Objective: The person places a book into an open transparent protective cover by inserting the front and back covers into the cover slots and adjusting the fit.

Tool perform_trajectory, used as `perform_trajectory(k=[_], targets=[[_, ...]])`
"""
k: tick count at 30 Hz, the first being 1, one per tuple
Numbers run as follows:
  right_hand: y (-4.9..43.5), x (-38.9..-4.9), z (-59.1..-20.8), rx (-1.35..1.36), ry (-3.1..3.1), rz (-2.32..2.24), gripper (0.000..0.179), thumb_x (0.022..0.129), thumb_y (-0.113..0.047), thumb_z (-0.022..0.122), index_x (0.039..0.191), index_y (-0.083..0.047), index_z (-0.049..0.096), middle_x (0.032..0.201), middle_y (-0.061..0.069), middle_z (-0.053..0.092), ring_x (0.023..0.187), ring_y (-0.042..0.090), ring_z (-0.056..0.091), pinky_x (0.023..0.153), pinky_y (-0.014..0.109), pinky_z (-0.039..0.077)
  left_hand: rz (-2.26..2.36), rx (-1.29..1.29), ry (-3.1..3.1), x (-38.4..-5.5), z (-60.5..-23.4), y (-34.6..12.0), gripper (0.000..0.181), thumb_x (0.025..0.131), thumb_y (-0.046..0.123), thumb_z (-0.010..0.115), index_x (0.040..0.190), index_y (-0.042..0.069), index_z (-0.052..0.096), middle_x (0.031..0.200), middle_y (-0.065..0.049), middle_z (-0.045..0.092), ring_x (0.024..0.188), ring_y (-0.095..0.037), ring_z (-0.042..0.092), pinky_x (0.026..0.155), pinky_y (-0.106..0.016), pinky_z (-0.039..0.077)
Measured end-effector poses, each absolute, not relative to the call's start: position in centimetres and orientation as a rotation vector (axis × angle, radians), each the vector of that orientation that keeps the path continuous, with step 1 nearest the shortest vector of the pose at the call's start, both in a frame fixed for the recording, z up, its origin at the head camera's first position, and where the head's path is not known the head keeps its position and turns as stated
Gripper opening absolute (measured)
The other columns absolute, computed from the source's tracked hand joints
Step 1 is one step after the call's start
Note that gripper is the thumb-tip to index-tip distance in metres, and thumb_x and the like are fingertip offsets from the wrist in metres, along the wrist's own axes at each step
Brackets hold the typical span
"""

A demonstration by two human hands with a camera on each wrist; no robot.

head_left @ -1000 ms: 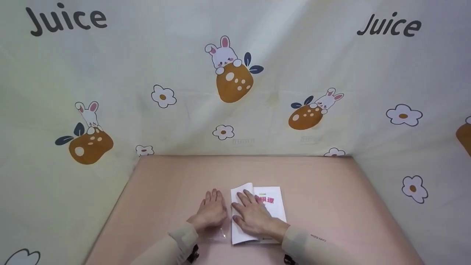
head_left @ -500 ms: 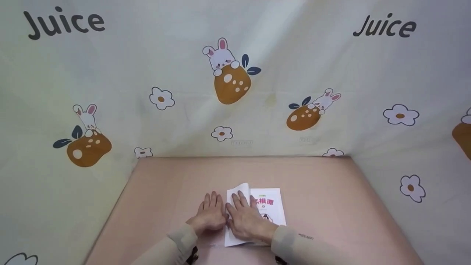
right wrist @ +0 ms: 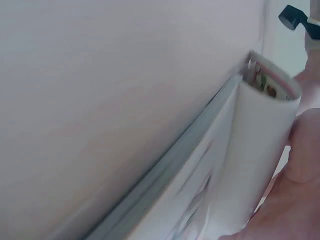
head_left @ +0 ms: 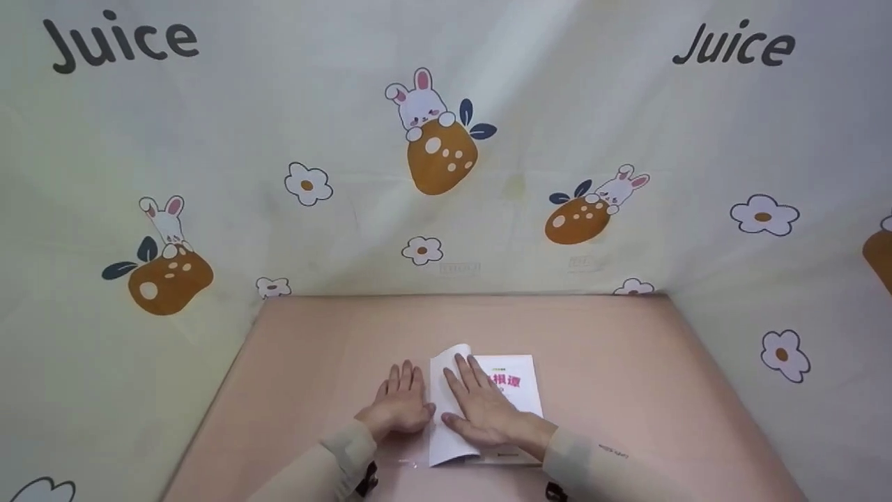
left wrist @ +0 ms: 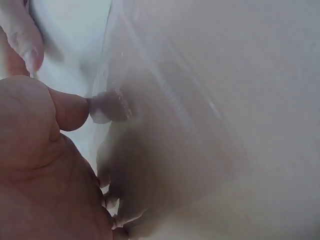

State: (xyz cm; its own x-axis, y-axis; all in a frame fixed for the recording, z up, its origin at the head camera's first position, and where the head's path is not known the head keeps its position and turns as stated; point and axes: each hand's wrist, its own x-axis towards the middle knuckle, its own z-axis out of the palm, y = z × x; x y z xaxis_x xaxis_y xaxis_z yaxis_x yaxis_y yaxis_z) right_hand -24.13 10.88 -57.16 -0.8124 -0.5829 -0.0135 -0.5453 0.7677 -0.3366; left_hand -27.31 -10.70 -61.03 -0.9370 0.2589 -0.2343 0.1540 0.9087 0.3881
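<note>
A thin book (head_left: 523,404) with pink lettering on white lies on the table in the head view. Its white cover (head_left: 446,446) is bent over toward the right and stays curled; printed pictures show inside the curl in the right wrist view. My right hand (head_left: 488,413) lies flat on this curled cover, fingers straight and spread. Left of the book, a clear plastic sheet (left wrist: 170,95) extends over the table. My left hand (head_left: 398,404) rests palm down on it with straight fingers, thumb right at the book's left edge.
The pink table (head_left: 334,335) ends at a pale printed cloth backdrop (head_left: 362,230) behind and on both sides. A dark band (right wrist: 295,19) sits at the left wrist in the right wrist view.
My right hand first slid left over the curled cover, then back right. The book's left edge shifted slightly left, closer to my left hand, which has hardly moved.
</note>
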Motion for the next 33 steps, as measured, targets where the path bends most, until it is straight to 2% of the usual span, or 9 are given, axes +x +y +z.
perform_trajectory(k=[10, 16, 21, 25, 29, 33], targets=[[9.6, -23.6, -57.4, -0.858, 2.881, -0.269, 0.083, 0.111, -0.056, 0.051, 0.176, -0.008, 0.035, 0.189, 0.024, 0.013, 0.177, 0.046, 0.014, 0.139, 0.066, 0.031, 0.549, 0.291, 2.78, -27.7, -61.5, -10.9, 0.089, 0.113, 0.05, 0.046, 0.175, -0.008, 0.02, 0.187, -0.032, 0.009, 0.175, -0.055, 0.005, 0.143, -0.069, 0.014], [9.1, -23.9, -57.4, -0.886, 2.842, -0.338, 0.088, 0.111, -0.062, 0.047, 0.176, -0.005, 0.033, 0.188, 0.027, 0.012, 0.177, 0.048, 0.01, 0.142, 0.062, 0.027, 0.541, 0.311, 2.778, -27.9, -61.5, -10.9, 0.085, 0.114, 0.047, 0.044, 0.175, -0.008, 0.021, 0.187, -0.031, 0.009, 0.175, -0.055, 0.006, 0.143, -0.068, 0.015], [11.3, -24.0, -58.1, -0.877, 2.79, -0.513, 0.092, 0.113, -0.06, 0.044, 0.176, 0.004, 0.024, 0.186, 0.034, 0.01, 0.174, 0.055, 0.012, 0.141, 0.066, 0.024, 0.576, 0.304, 2.734, -27.1, -59.5, -10.4, 0.085, 0.114, 0.045, 0.046, 0.174, -0.009, 0.021, 0.187, -0.032, 0.009, 0.175, -0.054, 0.005, 0.143, -0.069, 0.013], [12.7, -23.6, -58.5, -0.791, 2.783, -0.569, 0.097, 0.113, -0.064, 0.044, 0.177, 0.004, 0.017, 0.185, 0.034, 0.012, 0.173, 0.056, 0.017, 0.138, 0.074, 0.026, 0.637, 0.272, 2.694, -26.8, -58.2, -10.3, 0.086, 0.114, 0.047, 0.046, 0.174, -0.009, 0.02, 0.187, -0.031, 0.006, 0.176, -0.053, 0.002, 0.143, -0.07, 0.008], [12.0, -23.4, -58.6, -0.755, 2.785, -0.526, 0.101, 0.112, -0.071, 0.04, 0.178, 0.0, 0.014, 0.187, 0.031, 0.013, 0.174, 0.054, 0.018, 0.138, 0.076, 0.022, 0.639, 0.228, 2.689, -27.3, -58.9, -10.4, 0.09, 0.116, 0.057, 0.034, 0.176, -0.007, 0.016, 0.188, -0.029, 0.003, 0.177, -0.05, -0.002, 0.145, -0.066, 0.007], [10.6, -23.0, -58.5, -0.716, 2.817, -0.399, 0.102, 0.11, -0.075, 0.039, 0.179, -0.003, 0.016, 0.187, 0.03, 0.009, 0.175, 0.051, 0.015, 0.141, 0.073, 0.017, 0.673, 0.204, 2.694, -27.4, -59.3, -10.4, 0.104, 0.112, 0.073, 0.026, 0.176, -0.008, 0.016, 0.188, -0.031, 0.003, 0.176, -0.052, -0.003, 0.144, -0.068, 0.005]])
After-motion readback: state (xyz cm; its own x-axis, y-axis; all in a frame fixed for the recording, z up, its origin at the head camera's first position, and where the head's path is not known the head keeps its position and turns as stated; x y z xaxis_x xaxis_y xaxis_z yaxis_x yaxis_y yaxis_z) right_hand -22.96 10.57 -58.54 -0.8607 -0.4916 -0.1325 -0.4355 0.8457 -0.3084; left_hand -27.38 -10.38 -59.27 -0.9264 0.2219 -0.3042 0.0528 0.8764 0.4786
